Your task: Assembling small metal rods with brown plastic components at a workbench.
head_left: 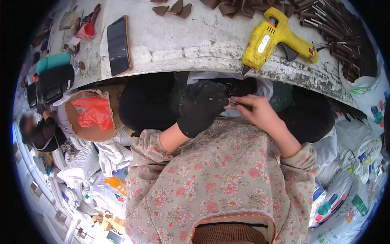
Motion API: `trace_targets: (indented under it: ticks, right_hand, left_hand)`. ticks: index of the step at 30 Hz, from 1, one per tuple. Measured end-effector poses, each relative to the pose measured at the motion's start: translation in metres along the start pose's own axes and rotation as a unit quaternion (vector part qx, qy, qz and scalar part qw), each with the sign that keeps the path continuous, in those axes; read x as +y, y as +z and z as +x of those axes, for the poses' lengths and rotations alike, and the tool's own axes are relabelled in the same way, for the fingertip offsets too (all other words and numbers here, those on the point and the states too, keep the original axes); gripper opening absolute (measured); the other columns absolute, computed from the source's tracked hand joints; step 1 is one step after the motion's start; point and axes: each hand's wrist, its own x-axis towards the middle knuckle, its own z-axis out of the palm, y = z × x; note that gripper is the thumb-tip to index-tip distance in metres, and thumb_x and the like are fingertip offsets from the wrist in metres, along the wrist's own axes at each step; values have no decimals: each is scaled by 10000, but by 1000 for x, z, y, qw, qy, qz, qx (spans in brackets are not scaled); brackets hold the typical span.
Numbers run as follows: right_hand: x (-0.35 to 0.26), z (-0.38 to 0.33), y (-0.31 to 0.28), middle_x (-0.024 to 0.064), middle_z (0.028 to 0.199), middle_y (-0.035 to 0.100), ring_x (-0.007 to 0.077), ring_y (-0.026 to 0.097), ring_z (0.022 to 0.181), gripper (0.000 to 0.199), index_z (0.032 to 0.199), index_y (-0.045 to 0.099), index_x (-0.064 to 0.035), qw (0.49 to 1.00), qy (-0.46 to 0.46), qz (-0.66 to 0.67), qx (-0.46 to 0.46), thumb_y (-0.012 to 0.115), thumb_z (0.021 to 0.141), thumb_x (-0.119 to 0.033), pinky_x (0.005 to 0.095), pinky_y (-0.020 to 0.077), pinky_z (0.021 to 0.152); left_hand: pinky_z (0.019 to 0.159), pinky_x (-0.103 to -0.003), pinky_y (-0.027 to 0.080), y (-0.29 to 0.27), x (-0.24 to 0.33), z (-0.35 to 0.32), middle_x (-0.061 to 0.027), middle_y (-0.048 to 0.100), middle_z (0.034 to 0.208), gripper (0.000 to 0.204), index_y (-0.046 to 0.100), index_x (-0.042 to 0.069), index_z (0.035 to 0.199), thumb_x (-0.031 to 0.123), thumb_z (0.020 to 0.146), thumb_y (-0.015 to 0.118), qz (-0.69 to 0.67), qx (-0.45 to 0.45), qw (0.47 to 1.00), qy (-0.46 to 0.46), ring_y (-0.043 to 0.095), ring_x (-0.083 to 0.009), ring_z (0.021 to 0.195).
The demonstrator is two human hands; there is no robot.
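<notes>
Both of my hands are together over my lap, just below the table edge. My left hand (202,106), in a black glove, is closed, with its fingertips on a thin dark stick (219,97). Bare and pinching, my right hand (260,110) meets it from the right. A small shiny bit shows between the two hands, but the fingers hide most of what they hold. Above them, a yellow glue gun (264,42) lies on the table, its dark nozzle at the table's edge.
On the white worn table (178,38) lie a phone (119,45), brown leather-like scraps (248,7) and brown rods (325,20). A cardboard box (109,110) with a red plastic bag stands at left. White sacks (85,162) lie around; another person (42,130) sits far left.
</notes>
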Motion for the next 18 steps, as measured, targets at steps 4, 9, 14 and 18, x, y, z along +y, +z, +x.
trace_targets:
  ticks: [4,9,14,18]
  right_hand:
    - [117,38,47,188,902,632,365,603,839,253,1021,649,-82,993,4,-114,9,577,784,-133,400,488,748]
    - [226,90,99,168,977,598,348,583,897,353,1099,621,-151,964,72,-240,-92,569,750,-133,422,474,799]
    - [142,63,56,148,979,640,316,609,905,308,1052,630,-70,968,36,-195,-156,573,787,-215,390,478,809]
    - [-9,-4,-80,64,806,668,116,623,699,193,987,655,-56,989,3,69,-133,595,825,-142,269,496,679]
  left_hand:
    - [684,-352,442,-23,-17,36,-5,604,954,152,668,187,833,204,685,696,33,49,995,-81,555,-191,841]
    - [718,-373,459,-25,-82,113,-51,605,990,267,649,168,985,240,728,659,210,141,960,-119,554,-246,872]
    - [744,-378,460,-17,-135,116,-125,612,955,275,634,85,1033,176,774,628,207,67,972,-87,583,-301,879]
    - [734,-331,466,-22,-116,106,-123,626,906,225,637,48,1004,121,792,625,135,138,972,-134,602,-260,840]
